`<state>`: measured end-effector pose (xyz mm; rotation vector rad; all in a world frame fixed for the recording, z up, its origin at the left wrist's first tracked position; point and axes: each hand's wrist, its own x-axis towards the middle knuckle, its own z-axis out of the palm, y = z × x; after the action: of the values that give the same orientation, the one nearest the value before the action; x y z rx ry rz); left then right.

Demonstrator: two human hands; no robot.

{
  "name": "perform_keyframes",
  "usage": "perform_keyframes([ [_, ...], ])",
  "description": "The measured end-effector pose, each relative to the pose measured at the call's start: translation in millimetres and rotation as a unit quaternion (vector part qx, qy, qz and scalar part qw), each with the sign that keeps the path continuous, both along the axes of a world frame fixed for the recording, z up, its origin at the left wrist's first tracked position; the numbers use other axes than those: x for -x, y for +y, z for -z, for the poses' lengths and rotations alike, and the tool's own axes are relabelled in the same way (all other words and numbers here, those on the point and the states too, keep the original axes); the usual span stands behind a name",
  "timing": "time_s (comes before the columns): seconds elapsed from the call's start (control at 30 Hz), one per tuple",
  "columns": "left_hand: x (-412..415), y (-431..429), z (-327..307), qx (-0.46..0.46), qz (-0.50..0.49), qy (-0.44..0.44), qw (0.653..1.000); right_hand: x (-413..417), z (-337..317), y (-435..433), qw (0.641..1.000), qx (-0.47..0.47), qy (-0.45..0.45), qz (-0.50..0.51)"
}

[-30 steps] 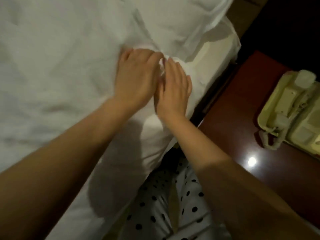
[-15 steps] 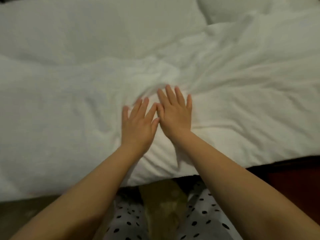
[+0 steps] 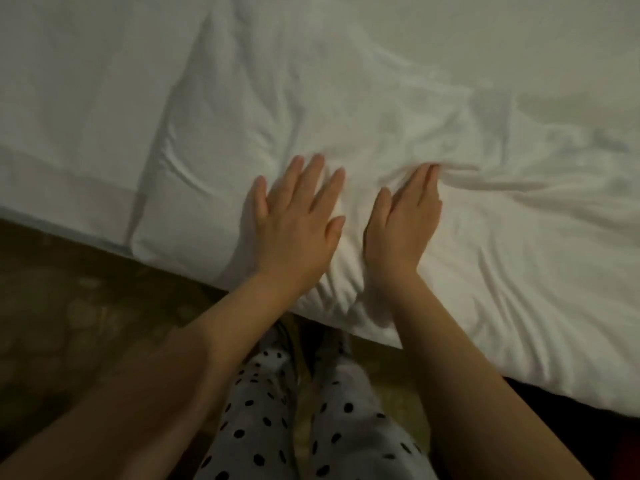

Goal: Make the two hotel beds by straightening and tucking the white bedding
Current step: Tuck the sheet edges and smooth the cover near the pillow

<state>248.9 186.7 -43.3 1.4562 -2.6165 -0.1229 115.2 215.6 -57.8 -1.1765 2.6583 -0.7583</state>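
Because the wrinkled white fabric duvet point(image 3: 433, 98) appears soft, light and prone to sliding, smooth it with flat palms and grasp it at its near overhanging edge. It covers the bed. Count: 1 duvet, 2 hands. Left hand point(image 3: 298, 216) and right hand point(image 3: 403, 223) press it with straight fingers, gripping nothing.

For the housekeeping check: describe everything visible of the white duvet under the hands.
The white duvet looks soft and padded, and it is creased mostly toward the right. It lies spread out, its left edge over a flatter sheet and its near edge hanging down over the side. The left hand rests flat and splayed on it. The right hand presses on it, pushing against a fold.
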Motion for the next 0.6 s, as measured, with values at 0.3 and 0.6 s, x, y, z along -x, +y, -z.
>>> perform_keyframes([
  [0.3,-106,-62,-1,-0.131,-0.205,0.044,0.969,-94,-27,-80,0.959,0.054,0.067,-0.271],
  [0.6,-146,-92,43,-0.309,-0.244,0.286,0.874,-129,10,-124,0.913,-0.076,0.163,-0.367],
])
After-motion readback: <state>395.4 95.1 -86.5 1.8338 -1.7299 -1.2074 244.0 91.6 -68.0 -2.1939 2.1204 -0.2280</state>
